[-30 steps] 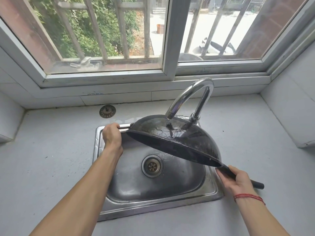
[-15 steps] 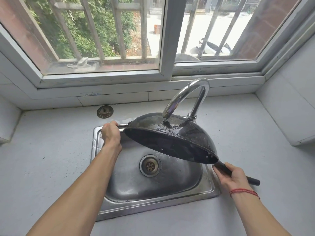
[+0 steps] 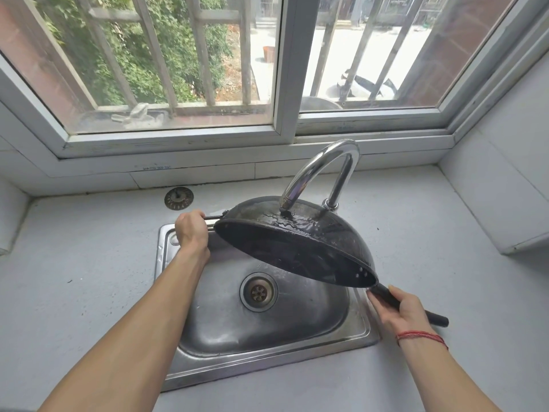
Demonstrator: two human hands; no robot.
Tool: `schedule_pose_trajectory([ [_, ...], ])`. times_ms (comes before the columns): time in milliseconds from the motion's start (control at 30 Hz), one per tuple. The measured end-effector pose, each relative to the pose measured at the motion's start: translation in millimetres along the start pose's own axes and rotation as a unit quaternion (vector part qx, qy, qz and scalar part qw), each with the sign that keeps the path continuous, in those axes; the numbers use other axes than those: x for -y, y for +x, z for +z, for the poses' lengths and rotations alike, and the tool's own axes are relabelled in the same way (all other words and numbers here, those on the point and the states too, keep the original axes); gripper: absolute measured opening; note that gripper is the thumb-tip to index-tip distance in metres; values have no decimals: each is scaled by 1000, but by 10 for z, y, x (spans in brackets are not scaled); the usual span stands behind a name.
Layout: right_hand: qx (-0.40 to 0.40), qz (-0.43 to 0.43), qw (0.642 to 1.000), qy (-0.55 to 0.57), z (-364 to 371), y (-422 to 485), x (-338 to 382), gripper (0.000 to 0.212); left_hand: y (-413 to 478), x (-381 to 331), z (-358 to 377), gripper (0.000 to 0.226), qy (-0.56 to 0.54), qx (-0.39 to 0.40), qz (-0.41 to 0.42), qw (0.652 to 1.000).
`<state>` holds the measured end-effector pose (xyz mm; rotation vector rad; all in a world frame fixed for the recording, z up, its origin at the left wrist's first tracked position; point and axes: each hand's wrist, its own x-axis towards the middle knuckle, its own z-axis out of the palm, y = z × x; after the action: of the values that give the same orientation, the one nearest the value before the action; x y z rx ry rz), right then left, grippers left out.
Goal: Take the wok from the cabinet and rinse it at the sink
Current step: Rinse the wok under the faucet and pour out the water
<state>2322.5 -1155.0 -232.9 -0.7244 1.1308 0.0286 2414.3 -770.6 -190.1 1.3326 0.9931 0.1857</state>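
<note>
The grey tabletop [image 3: 74, 278] spreads wide on both sides of the steel sink [image 3: 267, 355]. Over the basin the black wok [image 3: 312, 242] is turned over and tilted, with its wet back just under the faucet [image 3: 320, 162] spout. Its lower rim hangs above the sink's right edge. The left hand [image 3: 191, 230] grips the small side handle, and the right hand [image 3: 401, 310] grips the long handle [image 3: 436, 318].

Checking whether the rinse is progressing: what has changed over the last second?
Nothing visibly changed. The left hand still grips the side handle of the wok, the right hand its long handle; the wok stays tilted, bottom up, under the faucet over the sink.
</note>
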Motion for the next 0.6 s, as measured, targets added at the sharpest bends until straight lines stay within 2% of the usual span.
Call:
schedule_pose_trajectory([
  [433, 12, -30, 999, -24, 138, -10, 72, 8, -100, 59, -217, 4, -5, -15, -16, 1000],
  [600, 14, -34, 998, -57, 228, 32, 69, 6, -199, 53, -306, 20, -19, -29, -26, 999],
])
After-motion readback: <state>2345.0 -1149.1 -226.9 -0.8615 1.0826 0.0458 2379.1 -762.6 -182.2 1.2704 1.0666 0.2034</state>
